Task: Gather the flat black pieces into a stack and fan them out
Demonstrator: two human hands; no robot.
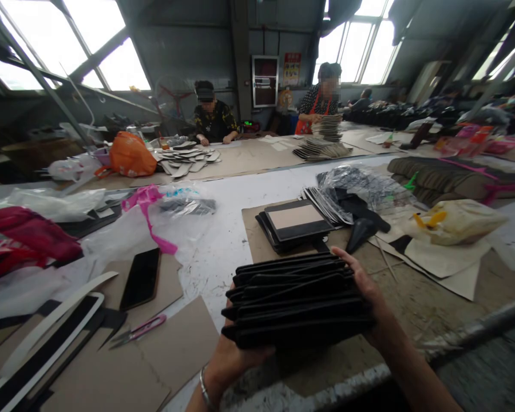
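A thick stack of black flat panels (pixel 292 297), edges facing me, is held up over the front of the table between both hands. My left hand (pixel 240 352) grips it from the left and below, its far fingers hidden by the stack. My right hand (pixel 367 286) is wrapped round the right side, fingertips at the top far corner. Just beyond lies a smaller pile of black panels (pixel 272 237), its top one bearing a beige rectangle (pixel 295 218). Beside that pile are a black pointed piece (pixel 363 233) and a fanned row of thin sheets (pixel 326 206).
On the left lie a black phone (pixel 141 278), pink-handled thread snips (pixel 143 331) and curved strips (pixel 55 343). Clear plastic wrap (pixel 364 183) and a yellowish bag (pixel 459 220) sit to the right. Across the table, two people (pixel 214 123) handle pieces near an orange bag (pixel 131 154).
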